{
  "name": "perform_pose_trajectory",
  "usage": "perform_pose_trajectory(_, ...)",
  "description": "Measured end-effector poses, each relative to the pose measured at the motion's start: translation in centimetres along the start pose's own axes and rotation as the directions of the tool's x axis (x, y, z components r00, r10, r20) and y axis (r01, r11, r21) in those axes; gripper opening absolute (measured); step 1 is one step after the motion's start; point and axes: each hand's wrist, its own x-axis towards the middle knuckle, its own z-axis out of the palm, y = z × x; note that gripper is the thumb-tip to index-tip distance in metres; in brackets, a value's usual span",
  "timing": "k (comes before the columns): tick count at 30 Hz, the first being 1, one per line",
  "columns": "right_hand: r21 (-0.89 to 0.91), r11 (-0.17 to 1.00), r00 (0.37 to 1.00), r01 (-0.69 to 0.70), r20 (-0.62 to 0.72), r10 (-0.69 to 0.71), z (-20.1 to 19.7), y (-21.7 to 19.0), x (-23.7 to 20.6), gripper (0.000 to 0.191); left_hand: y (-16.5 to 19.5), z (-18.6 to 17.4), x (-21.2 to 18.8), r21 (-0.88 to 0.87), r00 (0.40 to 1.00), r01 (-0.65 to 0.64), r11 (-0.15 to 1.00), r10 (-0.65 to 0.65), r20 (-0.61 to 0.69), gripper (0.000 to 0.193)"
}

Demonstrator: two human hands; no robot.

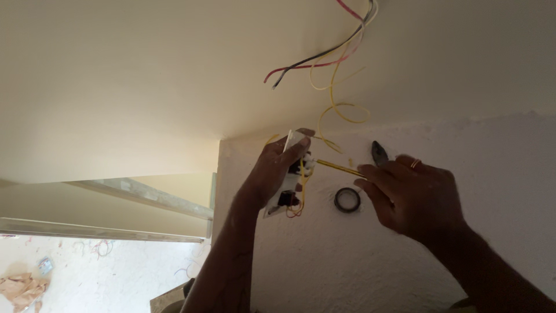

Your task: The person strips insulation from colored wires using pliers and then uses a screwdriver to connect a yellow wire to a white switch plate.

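Against the rough white wall [359, 261], close under the cream ceiling [145, 69], I had both arms raised. Loose wires [333, 58], red, black and yellow, hung from the ceiling at about twelve o'clock and trailed toward my hands, the yellow ones looping down just above the work. A roll of black tape [347, 200] sat on the wall between my hands, toward six o'clock from the tool. Far below at eight o'clock lay a pale floor [87, 272] with crumpled brown paper [22, 290]. My left hand [272, 174] was clasped around a white switch plate [291, 152], held tilted off the wall with its back toward me; dark terminal blocks showed on it, with yellow and red wire curled beneath, and my fingers hid much of its face. My right hand [414, 200], at three o'clock from the plate, gripped a thin yellow-handled screwdriver [340, 168], its tip touching the plate's back. Pliers [379, 153] with a dark nose stuck up out of that same fist.
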Motion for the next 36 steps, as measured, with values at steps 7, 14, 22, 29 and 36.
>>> perform_pose_trajectory(7, 0.240, 0.864, 0.888, -0.443, 0.251, 0.386, 1.6, -0.9, -1.1, 0.018, 0.8, -0.1, -1.0, 0.047, 0.989, 0.150, 0.988, -0.150, 0.004, 0.050)
perform_pose_trajectory(14, 0.370, 0.678, 0.769, -0.635, 0.393, 0.504, 3.0, 0.2, -2.0, 0.024, 1.6, 0.3, -1.0, 0.117, 0.988, 0.153, 0.981, -0.155, 0.007, 0.049)
perform_pose_trajectory(22, 0.133, 0.446, 0.413, -0.885, 0.666, 0.622, 0.9, 5.0, 1.1, 0.035, -2.3, 3.5, 1.2, 0.032, 0.977, -0.083, 0.996, 0.088, -0.195, 0.051)
perform_pose_trajectory(29, -0.155, 0.536, 0.333, -0.830, 0.634, 0.698, 3.7, 6.7, -0.8, 0.045, -6.3, 4.5, 1.6, -0.204, 0.908, 0.388, 0.899, -0.410, -0.079, 0.052)
perform_pose_trajectory(36, -0.145, 0.604, 0.347, -0.784, 0.705, 0.619, 10.0, 4.1, -2.6, 0.043, -7.1, 4.7, 1.0, -0.172, 0.894, 0.416, 0.893, -0.436, -0.101, 0.057)
